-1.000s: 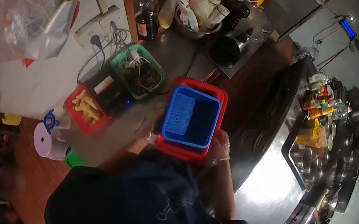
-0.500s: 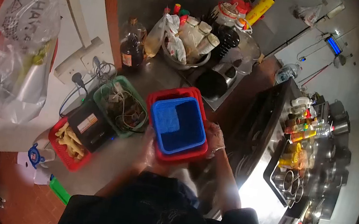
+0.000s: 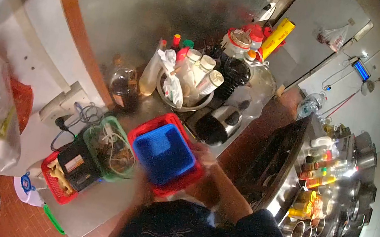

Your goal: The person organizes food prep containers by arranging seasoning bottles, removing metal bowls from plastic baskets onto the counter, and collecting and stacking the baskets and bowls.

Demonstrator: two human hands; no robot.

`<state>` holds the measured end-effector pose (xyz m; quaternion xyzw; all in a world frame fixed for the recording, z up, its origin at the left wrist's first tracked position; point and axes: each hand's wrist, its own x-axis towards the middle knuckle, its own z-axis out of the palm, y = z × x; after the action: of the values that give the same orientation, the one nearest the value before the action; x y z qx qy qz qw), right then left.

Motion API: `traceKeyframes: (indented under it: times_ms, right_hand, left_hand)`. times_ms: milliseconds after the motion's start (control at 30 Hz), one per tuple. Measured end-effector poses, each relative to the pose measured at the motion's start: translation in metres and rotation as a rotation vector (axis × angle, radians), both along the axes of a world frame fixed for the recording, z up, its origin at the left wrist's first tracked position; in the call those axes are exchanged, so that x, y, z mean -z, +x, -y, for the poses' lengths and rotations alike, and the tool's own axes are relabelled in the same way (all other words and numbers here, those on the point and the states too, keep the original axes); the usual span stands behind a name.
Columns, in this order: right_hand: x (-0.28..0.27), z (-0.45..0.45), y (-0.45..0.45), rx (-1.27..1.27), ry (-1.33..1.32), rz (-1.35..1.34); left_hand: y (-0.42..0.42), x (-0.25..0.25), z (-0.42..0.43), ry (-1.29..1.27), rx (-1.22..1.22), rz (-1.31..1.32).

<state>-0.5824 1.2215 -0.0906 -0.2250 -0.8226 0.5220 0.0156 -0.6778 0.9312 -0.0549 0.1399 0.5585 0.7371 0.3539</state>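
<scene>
A blue basket (image 3: pixel 163 153) sits nested in a red basket (image 3: pixel 150 126), both tilted in front of the chest above the metal counter (image 3: pixel 104 200). On the right rim of the red basket is my right hand (image 3: pixel 204 157), in a thin clear glove, closed round it. My left hand (image 3: pixel 143 185) is at the near left side of the red basket, blurred and partly hidden by it. Just left of the baskets stands a green basket (image 3: pixel 112 172) with cables and other small items.
A red basket of ginger (image 3: pixel 57 176) and a black box (image 3: pixel 77 165) lie at left. Behind are a metal bowl with bottles (image 3: pixel 187 108), a kettle (image 3: pixel 219 123) and a dark bottle (image 3: pixel 123 89). A stove counter (image 3: pixel 289 187) with pans runs along the right.
The view has shifted, showing more of the back wall. Both hands have carried the nested baskets leftward in view, and the baskets have turned and now lie close beside the green basket.
</scene>
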Motion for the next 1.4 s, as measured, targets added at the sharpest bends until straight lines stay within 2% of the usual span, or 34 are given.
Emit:
traceKeyframes:
  times_ms: [33, 67, 133, 167, 267, 333, 367, 400, 433, 467, 533, 567, 600, 667, 700, 733, 767, 800, 833, 867, 900, 933, 967, 1000, 1067, 1100, 1133, 1200, 1233, 1267, 1300, 1333, 1367, 1400]
  right_hand:
    - [0.083, -0.031, 0.001, -0.016, -0.364, -0.115]
    - [0.084, -0.026, -0.004, -0.039, -0.086, -0.3]
    - [0.051, -0.022, -0.021, 0.091, -0.276, -0.001]
    - [0.041, -0.02, -0.027, 0.081, -0.276, 0.008]
    - [0.012, -0.013, -0.039, 0.063, -0.33, -0.004]
    - [-0.018, -0.008, -0.048, 0.003, -0.818, -0.062]
    - [-0.038, -0.005, -0.051, 0.057, -0.65, 0.03]
    - [-0.06, 0.0, -0.053, 0.106, -0.494, 0.134]
    - [-0.069, 0.007, -0.056, 0.237, -0.86, 0.124]
    - [-0.062, 0.004, -0.056, 0.214, -0.924, 0.099]
    - [-0.049, -0.002, -0.056, 0.168, -1.054, 0.055]
    - [-0.015, 0.001, -0.061, 0.259, -0.909, 0.039]
    - [-0.008, 0.003, -0.065, 0.347, -0.764, 0.019]
    - [-0.001, -0.013, -0.062, 0.068, -0.545, 0.044]
    - [0.033, -0.017, -0.066, 0.057, -0.512, -0.097]
    - [0.041, -0.018, -0.07, 0.046, -0.477, -0.237]
    - [0.048, -0.021, -0.067, 0.046, -0.476, -0.242]
    - [0.042, -0.023, -0.068, 0.048, -0.29, -0.223]
    - [0.037, -0.022, -0.066, 0.05, -0.107, -0.201]
    - [0.033, -0.021, -0.061, 0.05, -0.111, -0.201]
    - [0.031, -0.022, -0.054, 0.051, -0.028, -0.213]
    - [0.029, -0.021, -0.046, 0.051, 0.057, -0.224]
    - [0.04, -0.02, -0.035, 0.154, -0.014, -0.156]
    - [0.046, -0.016, -0.02, 0.148, -0.013, -0.153]
    - [0.05, -0.009, 0.009, 0.127, 0.332, -0.335]
    - [0.028, 0.002, 0.021, 0.251, 0.091, -0.162]
    - [0.029, 0.005, 0.032, 0.236, 0.089, -0.16]
    - [0.037, 0.016, 0.062, 0.117, 0.042, 0.061]
    - [0.046, 0.022, 0.078, 0.084, -0.109, 0.066]
    - [0.045, 0.028, 0.088, 0.074, -0.109, 0.071]
    - [0.038, 0.035, 0.096, -0.011, 0.004, -0.003]
    - [0.035, 0.041, 0.104, -0.097, 0.116, -0.076]
    - [0.073, 0.03, 0.106, -0.508, 0.502, -0.187]
    - [0.089, 0.028, 0.112, -0.53, 0.497, -0.178]
  left_hand:
    - [0.005, -0.011, -0.009, 0.188, -0.085, 0.421]
    - [0.009, -0.019, -0.012, 0.186, -0.089, 0.423]
    - [0.016, -0.023, -0.015, 0.229, -0.136, 0.553]
    - [0.018, -0.019, -0.019, 0.245, -0.157, 0.598]
    - [0.016, 0.02, -0.024, 0.167, -0.368, 0.244]
    - [0.019, 0.051, -0.022, 0.106, -0.503, 0.008]
    - [0.026, 0.065, -0.018, 0.108, -0.516, 0.017]
    - [0.038, 0.083, -0.011, -0.045, -0.558, 0.026]
    - [0.05, 0.099, -0.003, -0.12, -0.581, 0.037]
    - [0.061, 0.116, 0.006, -0.196, -0.602, 0.05]
    - [0.08, 0.141, 0.016, -0.713, -0.486, -0.695]
    - [0.085, 0.101, -0.001, -0.79, -0.467, -0.697]
    - [0.088, 0.057, -0.02, -0.867, -0.446, -0.7]
    - [0.112, 0.095, -0.014, -0.742, -0.491, -0.472]
    - [0.123, 0.114, -0.01, -0.676, -0.51, -0.362]
    - [0.129, 0.119, -0.011, -0.609, -0.526, -0.252]
    - [0.132, 0.126, -0.01, -0.574, -0.533, -0.199]
    - [0.132, 0.122, -0.014, -0.541, -0.541, -0.145]
    - [0.12, 0.089, -0.028, -0.416, -0.622, 0.082]
    - [0.117, 0.071, -0.033, -0.288, -0.698, 0.31]
    - [0.123, 0.084, -0.021, -0.292, -0.7, 0.31]
    - [0.126, 0.097, -0.009, -0.481, -0.472, 0.018]
    - [0.135, 0.109, 0.0, -0.573, -0.347, -0.12]
    - [0.141, 0.111, 0.007, -0.655, -0.235, -0.268]
    - [0.145, 0.067, 0.001, -0.589, -0.173, -0.198]
    - [0.148, 0.048, -0.001, -0.567, -0.158, -0.173]
    - [0.153, 0.035, 0.001, -0.635, -0.151, -0.219]
    - [0.178, 0.039, 0.012, -0.711, -0.153, -0.252]
    - [0.197, 0.061, 0.017, -0.622, -0.311, -0.136]
    - [0.212, 0.076, 0.024, -0.578, -0.393, -0.076]
    - [0.227, 0.089, 0.03, -0.529, -0.477, -0.019]
    - [0.242, 0.098, 0.037, -0.698, -0.436, 0.018]
    - [0.259, 0.12, 0.041, -0.784, -0.421, 0.051]
    - [0.276, 0.144, 0.046, -0.868, -0.402, 0.085]
